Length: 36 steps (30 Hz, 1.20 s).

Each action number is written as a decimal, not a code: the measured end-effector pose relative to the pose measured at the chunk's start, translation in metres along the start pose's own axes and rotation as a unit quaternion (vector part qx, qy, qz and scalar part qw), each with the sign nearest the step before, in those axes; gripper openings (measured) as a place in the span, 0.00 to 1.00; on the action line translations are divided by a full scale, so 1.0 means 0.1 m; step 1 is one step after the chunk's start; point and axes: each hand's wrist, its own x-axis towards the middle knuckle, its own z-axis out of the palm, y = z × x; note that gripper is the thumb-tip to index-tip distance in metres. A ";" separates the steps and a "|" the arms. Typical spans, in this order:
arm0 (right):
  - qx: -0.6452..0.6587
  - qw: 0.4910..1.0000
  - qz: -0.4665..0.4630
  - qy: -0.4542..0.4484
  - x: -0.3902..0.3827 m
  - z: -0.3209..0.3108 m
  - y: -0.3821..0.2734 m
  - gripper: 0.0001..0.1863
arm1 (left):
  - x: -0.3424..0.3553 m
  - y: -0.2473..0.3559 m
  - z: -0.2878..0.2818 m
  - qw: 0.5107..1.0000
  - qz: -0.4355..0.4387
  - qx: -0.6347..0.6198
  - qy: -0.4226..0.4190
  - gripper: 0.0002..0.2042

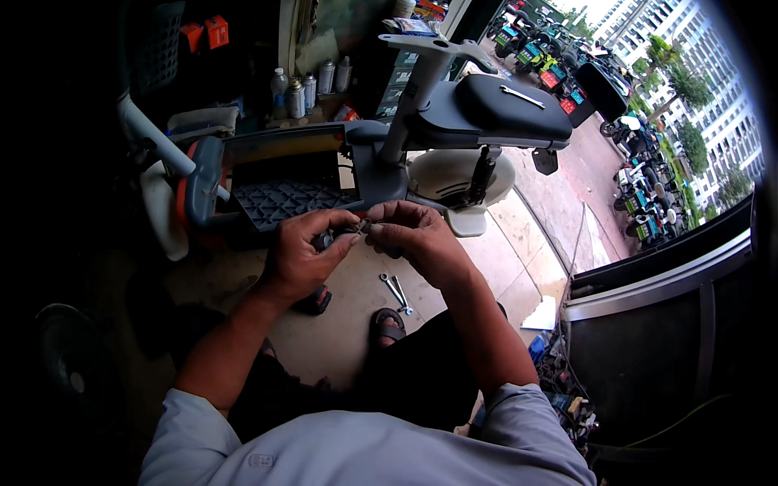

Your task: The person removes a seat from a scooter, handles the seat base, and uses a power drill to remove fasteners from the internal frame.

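Note:
My left hand (301,253) and my right hand (423,243) meet in front of me, just before a dark electric scooter (381,188). The left fingers pinch a small dark part (324,240), rounded at one end; its exact kind is hard to make out. Between the two sets of fingertips shows a small ring-like metal piece (365,226), which the right thumb and fingers grip. Much of both pieces is hidden by my fingers. On the scooter's black seat (498,104) lies a wrench (523,97).
Two wrenches (395,293) lie on the tiled floor (344,344) near my sandalled foot (389,326). Spray cans (310,91) and a plastic bottle (279,87) stand behind the scooter. A doorway at right opens to a pavement (579,162) with parked scooters (640,182). Clutter lies beside the door frame.

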 end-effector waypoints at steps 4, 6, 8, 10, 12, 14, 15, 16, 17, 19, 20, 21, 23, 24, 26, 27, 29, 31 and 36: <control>-0.005 1.000 0.004 0.012 -0.01 0.04 -0.02 0.14 | -0.01 0.00 0.01 1.000 -0.027 0.002 0.003 0.13; -0.005 1.000 0.009 0.024 -0.03 0.06 -0.03 0.12 | -0.02 0.03 0.00 0.999 -0.043 0.003 -0.002 0.13; -0.004 0.999 0.013 0.034 -0.04 0.08 -0.03 0.12 | -0.02 0.10 -0.02 0.997 -0.081 -0.001 -0.017 0.12; -0.009 0.999 0.023 0.023 -0.04 0.07 -0.02 0.10 | -0.03 -0.01 0.01 1.000 -0.012 0.009 -0.009 0.13; -0.009 0.999 0.027 0.016 -0.04 0.07 -0.01 0.10 | -0.03 -0.02 0.01 1.000 0.007 0.012 -0.003 0.13; -0.004 1.000 0.024 0.012 -0.04 0.09 -0.01 0.09 | -0.05 0.03 0.01 1.000 -0.026 0.009 0.002 0.12; -0.002 1.000 0.023 0.015 -0.04 0.11 -0.01 0.08 | -0.05 0.02 0.00 0.999 -0.037 0.000 0.002 0.12; 0.000 1.000 0.022 0.017 -0.04 0.13 -0.02 0.08 | -0.07 0.00 -0.01 0.999 -0.047 -0.009 0.001 0.12; 0.003 1.000 0.020 0.021 -0.05 0.14 -0.02 0.08 | -0.06 -0.02 -0.02 0.998 -0.057 -0.018 0.000 0.12; 0.008 1.000 0.018 0.016 -0.04 0.12 0.00 0.08 | -0.06 0.00 -0.04 0.995 -0.093 -0.026 -0.014 0.11; 0.010 1.000 0.013 0.018 -0.04 0.08 -0.01 0.08 | -0.03 0.01 -0.03 0.993 -0.107 -0.031 -0.025 0.11; 0.011 0.999 -0.008 0.030 -0.05 0.08 0.00 0.08 | -0.02 0.00 -0.01 0.996 -0.091 0.001 -0.017 0.11; -0.041 0.997 0.037 0.061 -0.13 0.07 -0.09 0.09 | -0.02 -0.07 0.07 0.998 -0.039 0.058 -0.010 0.10; -0.072 0.996 0.021 0.054 -0.13 0.00 -0.06 0.11 | 0.01 -0.08 0.12 0.998 -0.021 0.066 -0.007 0.10; -0.126 0.990 -0.048 0.042 -0.13 -0.04 0.04 0.16 | 0.02 -0.16 0.18 0.998 -0.009 0.054 -0.002 0.10; -0.146 0.984 -0.102 0.006 -0.06 0.05 0.05 0.17 | -0.02 -0.13 0.09 0.998 -0.025 0.058 0.014 0.10; -0.185 0.975 -0.114 -0.038 0.01 0.14 -0.02 0.18 | -0.05 -0.05 -0.02 0.997 -0.054 0.052 0.029 0.09; -0.213 0.969 -0.126 -0.026 -0.04 0.08 -0.03 0.18 | -0.02 0.06 0.04 0.997 -0.068 0.043 0.013 0.09; -0.284 0.947 -0.150 0.009 -0.16 0.15 -0.09 0.16 | -0.02 -0.01 0.10 0.997 -0.076 0.005 0.013 0.08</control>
